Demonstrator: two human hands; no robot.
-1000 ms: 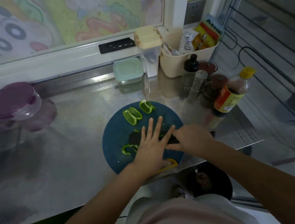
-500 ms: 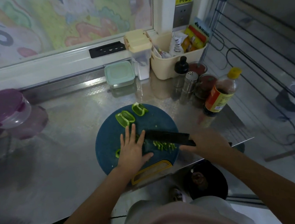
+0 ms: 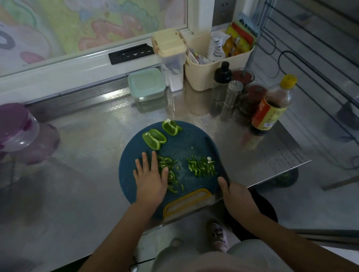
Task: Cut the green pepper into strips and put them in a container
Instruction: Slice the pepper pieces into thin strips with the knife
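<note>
Stainless steel counter (image 3: pixel 86 164) here: round blue cutting board (image 3: pixel 187 143) at the front edge, mint-lidded container (image 3: pixel 146 83), cream caddy (image 3: pixel 204 76), metal shaker (image 3: pixel 232 97) and sauce bottle (image 3: pixel 269 109) back right, purple-lidded tub (image 3: pixel 8 127) far left.

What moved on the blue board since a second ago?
The right hand swung the knife from across the cutting board to its right edge. The left hand slid left, uncovering more pepper strips. The two big pepper pieces stayed put at the back.
</note>
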